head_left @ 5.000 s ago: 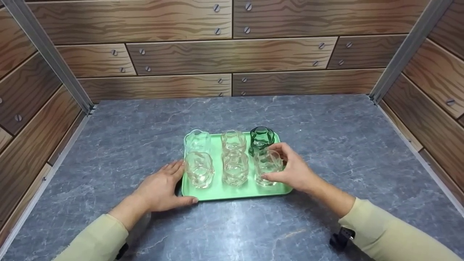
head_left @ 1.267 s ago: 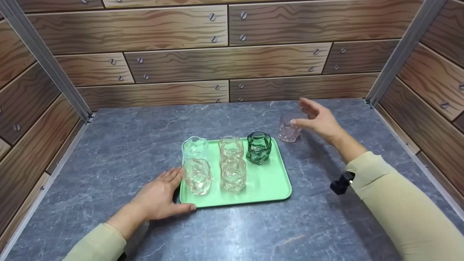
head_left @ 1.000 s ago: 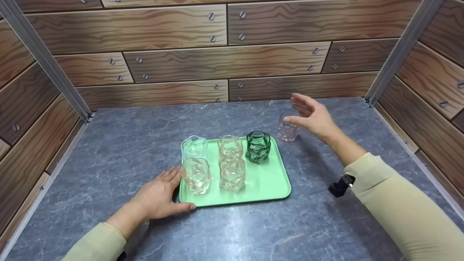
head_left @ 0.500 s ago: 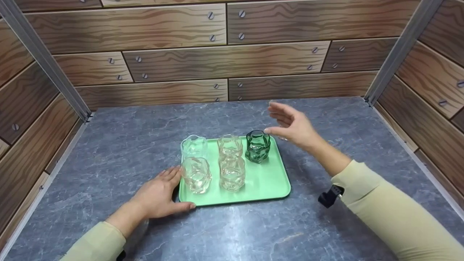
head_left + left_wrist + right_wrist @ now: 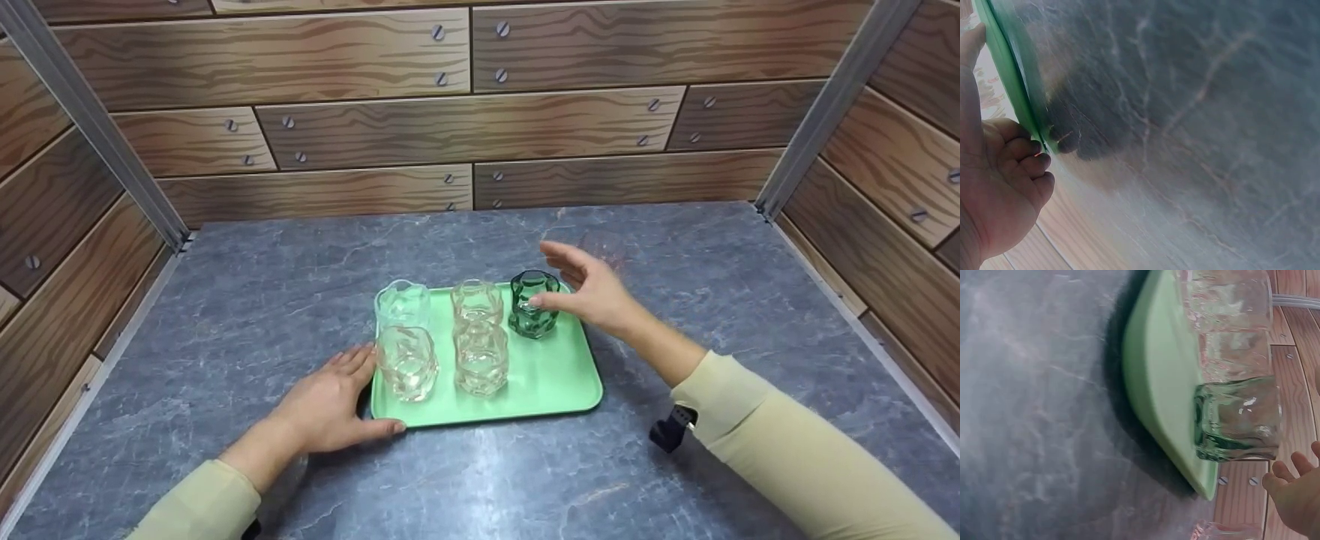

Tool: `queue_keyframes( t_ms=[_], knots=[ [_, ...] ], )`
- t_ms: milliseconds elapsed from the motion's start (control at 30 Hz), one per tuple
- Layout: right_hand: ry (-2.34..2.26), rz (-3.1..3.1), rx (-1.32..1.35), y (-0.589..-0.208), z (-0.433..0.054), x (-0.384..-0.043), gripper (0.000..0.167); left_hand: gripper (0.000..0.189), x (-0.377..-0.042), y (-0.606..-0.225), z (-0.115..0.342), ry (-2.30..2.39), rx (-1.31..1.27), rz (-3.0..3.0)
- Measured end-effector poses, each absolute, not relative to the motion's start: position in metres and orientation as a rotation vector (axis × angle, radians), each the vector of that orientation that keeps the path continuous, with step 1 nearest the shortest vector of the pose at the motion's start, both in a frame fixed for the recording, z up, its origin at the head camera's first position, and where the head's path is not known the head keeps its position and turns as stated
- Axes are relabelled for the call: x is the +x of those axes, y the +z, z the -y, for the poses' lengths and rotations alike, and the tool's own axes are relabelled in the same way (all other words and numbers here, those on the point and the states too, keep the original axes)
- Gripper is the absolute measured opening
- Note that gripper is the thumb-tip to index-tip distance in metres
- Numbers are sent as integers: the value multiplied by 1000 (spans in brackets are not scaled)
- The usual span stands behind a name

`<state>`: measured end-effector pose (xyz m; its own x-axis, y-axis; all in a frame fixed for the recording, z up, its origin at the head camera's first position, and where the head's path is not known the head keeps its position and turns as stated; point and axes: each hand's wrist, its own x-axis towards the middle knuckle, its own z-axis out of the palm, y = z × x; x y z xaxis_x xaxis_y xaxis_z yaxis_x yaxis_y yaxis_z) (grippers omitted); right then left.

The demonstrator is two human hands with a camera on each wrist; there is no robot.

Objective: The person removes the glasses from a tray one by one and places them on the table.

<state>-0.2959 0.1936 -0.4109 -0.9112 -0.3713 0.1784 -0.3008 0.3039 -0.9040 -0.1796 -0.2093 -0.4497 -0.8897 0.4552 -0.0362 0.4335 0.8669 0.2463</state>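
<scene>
A green tray (image 5: 559, 379) lies on the table with several faceted glasses standing on it. My left hand (image 5: 322, 409) rests at its front left corner, thumb along the front edge and fingers against the left side. At the back right corner stands a dark green glass (image 5: 526, 324). My right hand (image 5: 600, 300) is beside this glass, thumb across its front and fingers behind; in the right wrist view the fingers (image 5: 1283, 471) are apart from the green glass (image 5: 1241, 419). Behind the right hand, a pale pink glass (image 5: 609, 246) stands off the tray, mostly hidden.
A pale blue glass (image 5: 401, 301) and a clear glass (image 5: 409, 367) fill the tray's left side. Two pale glasses stand in its middle, the back one (image 5: 477, 298) and the front one (image 5: 481, 371). Wood-patterned walls (image 5: 375, 127) enclose the grey table (image 5: 285, 285).
Earlier, my right hand held the front right glass on the tray; that glass now stands off the tray. The hand has left it and moved to the green glass. My left hand stays put.
</scene>
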Motion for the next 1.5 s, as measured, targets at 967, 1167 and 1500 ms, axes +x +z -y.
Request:
queue_keyframes(
  t_ms=[967, 1167, 1500],
  knots=[
    [-1640, -2449, -544, -438, -188, -295, 98, 120, -180, -450, 208, 371, 675, -2940],
    [-1658, -2428, -532, -441, -187, -296, 97, 121, -180, -450, 208, 379, 666, -2932],
    [-1667, -2484, -556, -444, -186, -298, 89, 120, -180, -451, 209, 378, 686, -2944]
  ],
)
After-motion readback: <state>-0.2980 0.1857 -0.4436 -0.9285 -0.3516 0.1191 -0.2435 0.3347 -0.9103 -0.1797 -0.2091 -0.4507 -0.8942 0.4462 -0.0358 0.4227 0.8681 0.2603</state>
